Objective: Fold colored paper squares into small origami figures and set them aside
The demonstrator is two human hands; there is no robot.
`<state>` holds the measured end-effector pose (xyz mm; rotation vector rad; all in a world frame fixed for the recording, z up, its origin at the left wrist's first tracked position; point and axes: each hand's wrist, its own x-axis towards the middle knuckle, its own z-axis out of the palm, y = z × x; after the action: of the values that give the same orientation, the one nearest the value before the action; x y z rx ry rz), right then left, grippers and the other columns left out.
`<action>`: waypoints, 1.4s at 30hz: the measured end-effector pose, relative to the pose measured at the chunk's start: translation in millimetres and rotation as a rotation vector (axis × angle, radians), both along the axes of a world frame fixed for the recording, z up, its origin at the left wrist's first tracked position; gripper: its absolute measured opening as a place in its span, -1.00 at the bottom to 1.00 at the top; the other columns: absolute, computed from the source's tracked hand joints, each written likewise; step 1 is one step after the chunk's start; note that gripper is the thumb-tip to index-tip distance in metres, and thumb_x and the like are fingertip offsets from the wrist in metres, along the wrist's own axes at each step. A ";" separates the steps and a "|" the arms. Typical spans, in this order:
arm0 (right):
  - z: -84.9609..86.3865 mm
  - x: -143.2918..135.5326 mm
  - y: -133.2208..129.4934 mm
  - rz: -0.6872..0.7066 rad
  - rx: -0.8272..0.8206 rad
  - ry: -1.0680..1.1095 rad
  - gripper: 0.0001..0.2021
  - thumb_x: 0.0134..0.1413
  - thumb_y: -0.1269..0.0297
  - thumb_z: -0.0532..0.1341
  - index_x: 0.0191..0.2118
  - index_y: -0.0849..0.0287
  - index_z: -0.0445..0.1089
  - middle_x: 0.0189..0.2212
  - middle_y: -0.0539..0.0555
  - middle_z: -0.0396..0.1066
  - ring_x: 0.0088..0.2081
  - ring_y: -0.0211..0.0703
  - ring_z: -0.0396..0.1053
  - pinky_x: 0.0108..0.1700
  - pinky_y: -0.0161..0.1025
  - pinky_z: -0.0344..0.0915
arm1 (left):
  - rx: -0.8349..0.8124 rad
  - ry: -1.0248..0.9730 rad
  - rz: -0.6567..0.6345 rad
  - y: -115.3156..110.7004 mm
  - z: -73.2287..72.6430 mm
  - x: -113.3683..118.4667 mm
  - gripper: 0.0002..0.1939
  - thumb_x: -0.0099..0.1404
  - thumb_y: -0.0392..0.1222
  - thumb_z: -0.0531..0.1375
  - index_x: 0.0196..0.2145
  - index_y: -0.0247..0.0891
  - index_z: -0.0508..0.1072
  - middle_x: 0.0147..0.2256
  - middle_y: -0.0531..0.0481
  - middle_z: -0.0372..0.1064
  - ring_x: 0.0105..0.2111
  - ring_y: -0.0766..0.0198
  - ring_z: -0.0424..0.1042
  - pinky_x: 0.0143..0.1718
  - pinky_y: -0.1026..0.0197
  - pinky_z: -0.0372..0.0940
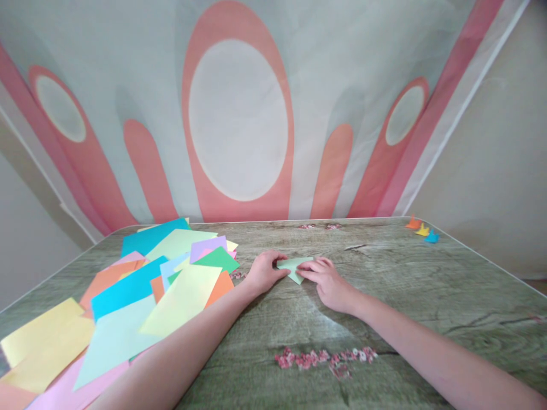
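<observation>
A small pale green paper [294, 264], folded to a triangle with one point toward me, lies on the wood-patterned table in the middle of the view. My left hand [267, 271] pinches its left corner between thumb and fingers. On its right part rest the fingers of my right hand [329, 283], held close together and pressing the paper down. Whatever lies beneath the fingertips is hidden.
Loose coloured sheets [123, 336] spread over the table's left side, partly under my left forearm. Three small folded papers, orange [413, 222], yellow [423, 230] and blue [432, 237], stand at the back right. A printed cloth [316, 74] hangs behind.
</observation>
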<state>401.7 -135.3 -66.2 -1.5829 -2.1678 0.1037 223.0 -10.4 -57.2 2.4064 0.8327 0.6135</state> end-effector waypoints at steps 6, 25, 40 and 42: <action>-3.3 2.1 -0.2 0.030 0.076 0.024 -0.42 -0.22 0.67 -0.02 -0.04 0.11 0.37 -0.09 0.06 0.38 -0.05 -0.12 0.20 0.10 0.03 -0.09 | 0.060 0.023 -0.051 -0.5 2.6 -1.5 -0.79 0.08 -0.17 0.23 -0.28 -0.21 0.50 -0.33 0.01 0.41 -0.29 0.23 0.36 -0.20 0.23 0.22; 0.3 -0.1 3.1 -0.051 0.163 0.017 -0.36 -0.17 0.60 0.01 0.14 0.21 0.11 0.04 0.16 0.22 0.09 -0.02 0.05 0.11 0.05 0.00 | 0.072 0.020 -0.092 -3.6 5.2 -1.0 -0.84 0.10 -0.20 0.21 -0.31 -0.19 0.50 -0.33 0.02 0.42 -0.24 0.23 0.35 -0.13 0.21 0.21; -3.1 5.7 22.0 -0.138 0.145 0.050 -0.83 0.07 0.34 0.17 -0.19 0.14 0.40 -0.28 0.08 0.39 -0.19 -0.11 0.26 -0.13 -0.12 0.09 | 0.106 0.033 -0.128 -5.7 4.9 -2.1 -0.85 0.13 -0.21 0.19 -0.30 -0.17 0.49 -0.33 0.03 0.41 -0.24 0.23 0.34 -0.14 0.22 0.20; -3.0 5.7 22.8 -0.134 0.152 0.048 -0.86 0.07 0.35 0.18 -0.22 0.13 0.41 -0.29 0.08 0.39 -0.20 -0.12 0.26 -0.13 -0.12 0.08 | 0.142 0.050 -0.133 -6.1 4.2 -2.1 -0.83 0.14 -0.20 0.18 -0.27 -0.16 0.49 -0.32 0.02 0.40 -0.23 0.21 0.33 -0.13 0.20 0.19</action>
<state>407.4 -112.5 -69.1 -1.6160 -1.9776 -0.0628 220.9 -16.5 -52.9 2.5910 0.6621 0.5801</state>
